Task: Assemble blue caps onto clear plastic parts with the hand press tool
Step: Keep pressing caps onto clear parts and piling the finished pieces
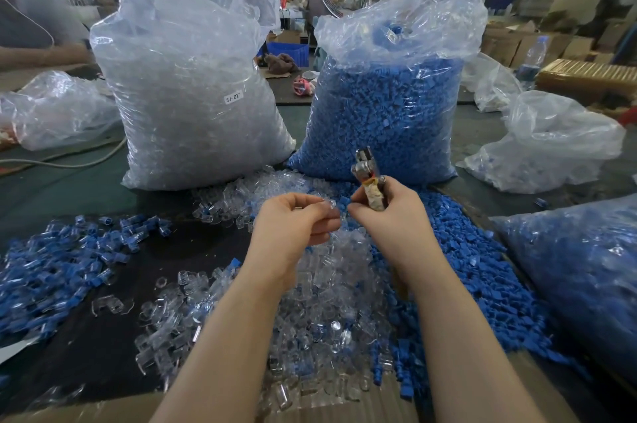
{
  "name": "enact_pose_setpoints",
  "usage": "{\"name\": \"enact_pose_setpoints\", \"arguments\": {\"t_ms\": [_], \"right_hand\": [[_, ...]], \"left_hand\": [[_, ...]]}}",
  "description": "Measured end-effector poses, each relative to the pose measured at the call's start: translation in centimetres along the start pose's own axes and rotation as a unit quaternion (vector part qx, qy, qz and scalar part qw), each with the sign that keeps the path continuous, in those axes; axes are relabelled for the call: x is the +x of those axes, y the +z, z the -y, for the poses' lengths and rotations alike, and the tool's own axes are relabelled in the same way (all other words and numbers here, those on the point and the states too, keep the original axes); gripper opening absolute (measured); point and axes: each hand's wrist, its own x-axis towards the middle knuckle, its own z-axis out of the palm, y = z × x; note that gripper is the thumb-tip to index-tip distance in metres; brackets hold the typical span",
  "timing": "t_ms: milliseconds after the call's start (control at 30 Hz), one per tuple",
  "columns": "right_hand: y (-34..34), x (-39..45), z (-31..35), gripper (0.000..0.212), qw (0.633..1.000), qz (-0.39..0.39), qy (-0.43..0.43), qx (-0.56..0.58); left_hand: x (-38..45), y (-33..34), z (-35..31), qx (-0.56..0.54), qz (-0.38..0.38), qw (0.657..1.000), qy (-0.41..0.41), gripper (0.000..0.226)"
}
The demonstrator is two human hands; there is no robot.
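Standing at the back are a bag of clear parts (193, 88) and a bag of blue caps (382, 112), with loose heaps of both spread before them. Nearer, the right hand (389, 212) grips the hand press tool (368, 178) upright, fingers curled round its handles. The left hand (296, 219) pinches a clear plastic part (329, 204) at its fingertips, with a blue cap (344, 202) between the hands. Mating appears under way; next, the pair likely needs seating in the tool's head.

Right hand (389, 212) hides the hand press tool (370, 178) handles; bag of assembled parts (582, 278) cut off at right edge.
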Motion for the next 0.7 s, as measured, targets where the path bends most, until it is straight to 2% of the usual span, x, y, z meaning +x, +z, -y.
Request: {"name": "enact_pose_setpoints", "arguments": {"t_ms": [167, 267, 533, 700], "right_hand": [[0.39, -0.29, 0.52, 0.009, 1.0, 0.02, -0.017, -0.004], [0.4, -0.43, 0.69, 0.012, 0.999, 0.028, -0.018, -0.007], [0.47, -0.57, 0.92, 0.006, 0.999, 0.035, -0.013, 0.019], [0.39, -0.43, 0.59, 0.01, 1.0, 0.003, -0.009, 0.029]], "left_hand": [[-0.03, 0.05, -0.12, -0.043, -0.009, 0.999, 0.016, 0.005], [-0.09, 0.09, -0.12, -0.025, -0.011, 0.999, 0.029, 0.005], [-0.18, 0.15, -0.1, -0.007, -0.006, 1.0, 0.025, 0.001], [0.02, -0.19, -0.06, -0.013, -0.043, 0.999, 0.028, 0.003]]}}
